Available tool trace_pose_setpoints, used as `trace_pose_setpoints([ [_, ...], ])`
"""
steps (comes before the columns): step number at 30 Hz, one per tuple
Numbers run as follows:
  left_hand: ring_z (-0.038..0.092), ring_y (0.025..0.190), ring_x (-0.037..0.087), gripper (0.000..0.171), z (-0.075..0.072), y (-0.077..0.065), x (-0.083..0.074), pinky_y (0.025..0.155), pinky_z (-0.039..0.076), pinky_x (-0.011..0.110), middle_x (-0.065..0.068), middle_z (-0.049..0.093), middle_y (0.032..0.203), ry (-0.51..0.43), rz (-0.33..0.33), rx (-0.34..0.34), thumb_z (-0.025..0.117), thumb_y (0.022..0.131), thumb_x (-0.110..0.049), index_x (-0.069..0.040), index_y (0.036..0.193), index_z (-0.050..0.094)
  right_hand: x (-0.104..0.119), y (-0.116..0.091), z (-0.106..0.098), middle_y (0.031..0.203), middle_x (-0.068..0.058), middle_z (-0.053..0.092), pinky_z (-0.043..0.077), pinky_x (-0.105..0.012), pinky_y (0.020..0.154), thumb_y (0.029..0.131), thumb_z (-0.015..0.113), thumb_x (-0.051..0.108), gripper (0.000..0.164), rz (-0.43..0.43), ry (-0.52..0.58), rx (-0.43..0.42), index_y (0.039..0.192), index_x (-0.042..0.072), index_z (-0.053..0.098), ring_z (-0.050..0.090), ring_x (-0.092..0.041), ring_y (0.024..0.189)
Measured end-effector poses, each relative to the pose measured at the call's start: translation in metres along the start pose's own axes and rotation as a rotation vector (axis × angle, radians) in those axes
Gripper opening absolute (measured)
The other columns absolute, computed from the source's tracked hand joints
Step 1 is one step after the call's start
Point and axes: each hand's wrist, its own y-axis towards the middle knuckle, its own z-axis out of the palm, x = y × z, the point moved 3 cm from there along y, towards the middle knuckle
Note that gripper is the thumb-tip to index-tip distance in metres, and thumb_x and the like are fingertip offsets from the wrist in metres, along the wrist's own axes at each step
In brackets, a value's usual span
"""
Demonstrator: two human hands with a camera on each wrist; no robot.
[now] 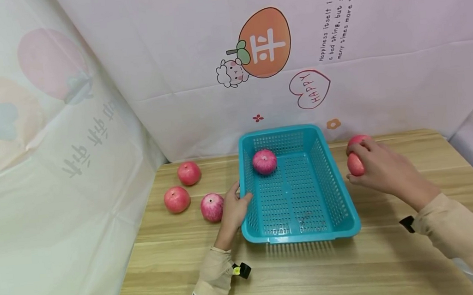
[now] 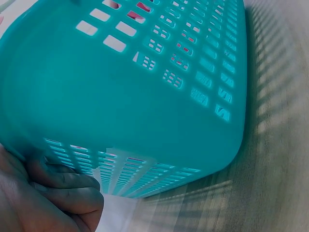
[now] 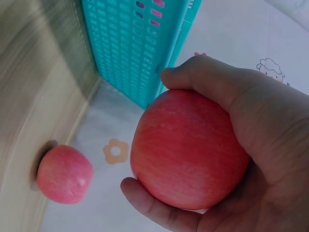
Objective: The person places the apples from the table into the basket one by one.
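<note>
My left hand (image 1: 234, 212) grips the left rim of a teal plastic basket (image 1: 342, 194), thumb over the edge; in the left wrist view its fingers (image 2: 72, 195) curl against the slotted wall. My right hand (image 1: 382, 168) holds a red apple (image 3: 188, 150) to the right of the basket, with thumb and fingers spread round it. Behind that hand a second pinkish-red apple (image 3: 64, 174) lies on the table, partly hidden in the head view. Inside the basket, a magenta striped round fruit (image 1: 264, 162) sits toward the back left.
Left of the basket, two pinkish-red apples (image 1: 177, 199) and another magenta striped fruit (image 1: 212, 207) lie on the wooden table (image 1: 166, 264). The striped one is close beside my left hand. A printed white cloth (image 1: 181, 77) hangs behind the table and along its left.
</note>
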Motion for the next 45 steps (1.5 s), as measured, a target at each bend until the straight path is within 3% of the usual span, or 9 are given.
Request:
trace_pose_setpoints([
  [11,0.071,0.093,0.041,0.057,0.0,0.0,-0.001,0.074,0.06,0.047,0.029,0.068,0.112,-0.006,0.004,0.002,0.056,0.095,-0.016,-0.014,0.15,0.04,0.013,0.007,-0.002,0.123,-0.019,0.052,0.056,-0.055,0.068,0.068,0.084,0.035,0.065,-0.005,-0.012,0.023,0.121,0.009,0.057,0.048,-0.04,0.108],
  [24,0.071,0.092,0.041,0.056,-0.001,-0.001,0.0,0.074,0.06,0.048,0.028,0.068,0.112,-0.007,0.004,0.004,0.055,0.095,-0.017,-0.015,0.149,0.041,0.027,0.017,-0.003,0.131,-0.017,0.05,0.056,-0.057,0.071,0.07,0.083,0.035,0.066,-0.052,-0.004,0.027,0.125,0.011,0.056,0.045,-0.039,0.115],
  [30,0.071,0.094,0.038,0.056,-0.001,-0.001,-0.002,0.075,0.06,0.047,0.027,0.068,0.113,0.003,0.003,0.0,0.056,0.095,-0.018,-0.016,0.149,0.041,0.034,0.021,-0.005,0.127,-0.016,0.052,0.056,-0.058,0.071,0.069,0.085,0.035,0.069,-0.068,0.005,0.021,0.126,0.01,0.056,0.047,-0.037,0.116],
  [38,0.071,0.095,0.038,0.056,0.0,0.0,-0.001,0.074,0.06,0.046,0.027,0.068,0.115,-0.001,0.006,0.001,0.056,0.096,-0.017,-0.016,0.149,0.041,0.045,0.028,-0.007,0.115,-0.014,0.057,0.056,-0.055,0.072,0.067,0.085,0.034,0.061,-0.097,-0.004,-0.013,0.118,0.012,0.06,0.052,-0.036,0.108],
  [45,0.071,0.096,0.037,0.056,0.0,-0.001,-0.001,0.075,0.06,0.045,0.026,0.068,0.116,0.006,0.004,-0.003,0.056,0.095,-0.017,-0.016,0.15,0.04,0.054,0.032,-0.007,0.12,-0.016,0.056,0.056,-0.058,0.074,0.07,0.084,0.037,0.063,-0.101,-0.018,0.023,0.122,0.013,0.059,0.054,-0.038,0.106],
])
